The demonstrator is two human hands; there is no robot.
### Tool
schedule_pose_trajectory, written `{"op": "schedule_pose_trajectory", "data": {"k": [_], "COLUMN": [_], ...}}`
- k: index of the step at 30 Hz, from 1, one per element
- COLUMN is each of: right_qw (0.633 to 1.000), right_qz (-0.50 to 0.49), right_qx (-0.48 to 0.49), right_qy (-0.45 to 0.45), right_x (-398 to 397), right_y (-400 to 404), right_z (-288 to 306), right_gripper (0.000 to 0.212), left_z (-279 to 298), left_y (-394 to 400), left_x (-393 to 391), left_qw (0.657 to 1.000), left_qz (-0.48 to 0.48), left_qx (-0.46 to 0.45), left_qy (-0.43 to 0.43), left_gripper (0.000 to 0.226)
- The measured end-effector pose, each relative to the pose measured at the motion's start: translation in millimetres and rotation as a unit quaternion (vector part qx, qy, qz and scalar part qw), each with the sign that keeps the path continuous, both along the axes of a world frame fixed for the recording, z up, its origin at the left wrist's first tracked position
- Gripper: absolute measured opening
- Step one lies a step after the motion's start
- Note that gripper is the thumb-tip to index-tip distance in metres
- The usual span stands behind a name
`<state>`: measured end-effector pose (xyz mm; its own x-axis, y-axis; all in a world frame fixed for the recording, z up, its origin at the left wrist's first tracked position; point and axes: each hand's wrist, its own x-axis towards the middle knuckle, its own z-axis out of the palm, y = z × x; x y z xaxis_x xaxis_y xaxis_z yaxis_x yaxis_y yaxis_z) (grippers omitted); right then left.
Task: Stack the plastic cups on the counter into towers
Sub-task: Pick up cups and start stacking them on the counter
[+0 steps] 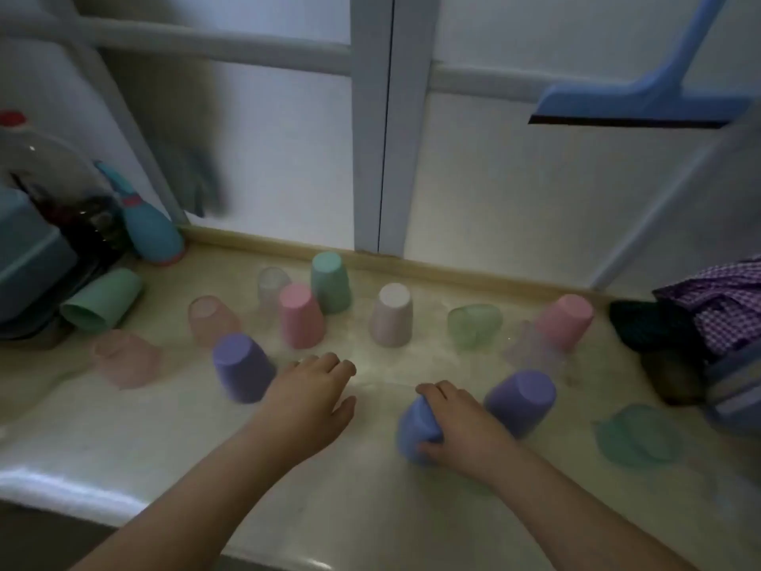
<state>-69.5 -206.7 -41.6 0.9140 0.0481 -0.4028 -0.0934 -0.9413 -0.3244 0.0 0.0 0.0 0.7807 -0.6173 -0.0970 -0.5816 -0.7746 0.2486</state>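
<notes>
**Cups scattered on the counter, right hand gripping a blue one**

At the far left of the frame a green cup [103,299] lies on its side against a dark clutter of containers, with a teal bowling-pin toy [150,224] standing behind it. Below it sits a translucent pink cup [125,358], upside down. Moving right, a purple cup [243,368] stands inverted just beside the left hand [311,395], which rests palm down on the counter [206,447], fingers loosely spread and holding nothing. Behind it cluster a clear pink cup [211,319], a solid pink cup [299,315], a frosted cup [271,288] and a tall green cup [330,282]. At centre stands a pale beige cup [392,315]. Lower centre, the right hand [461,426] is closed around a blue cup [414,428], tilted on the counter. Right of it stand a second purple cup [521,399], a translucent green cup [473,325] and a pink cup [566,321]. Near the lower right lies a blurred green cup [636,434]. A blue squeegee [642,101] hangs at upper right above checked purple cloth [724,302].
</notes>
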Motion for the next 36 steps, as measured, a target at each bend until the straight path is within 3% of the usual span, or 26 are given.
{"op": "schedule_pose_trajectory", "data": {"k": [11,17,23,27,36], "right_qw": [0.993,0.993,0.970,0.963,0.983], "right_qz": [-0.006,-0.038,-0.117,-0.096,-0.082], "right_qx": [0.029,0.029,0.075,0.069,0.060], "right_qy": [-0.116,-0.106,-0.201,-0.243,-0.150], "right_x": [29.7,37.4,65.3,98.2,159.2], "right_y": [5.9,9.3,5.9,-1.8,-0.9], "right_z": [33.6,33.1,71.7,88.1,61.7], "right_gripper": [0.072,0.071,0.069,0.066,0.072], "left_z": [-4.7,-12.5,-2.9,10.0,12.2], "left_y": [39.7,50.2,46.6,40.0,39.0], "left_x": [6.8,6.2,18.3,33.4,48.5], "left_qw": [0.998,0.996,0.995,0.995,0.996], "left_qz": [0.066,0.083,0.084,0.093,0.087], "left_qx": [-0.020,-0.025,-0.049,-0.037,-0.034], "left_qy": [-0.012,0.021,0.001,-0.004,0.015], "left_gripper": [0.060,0.049,0.048,0.044,0.047]}}
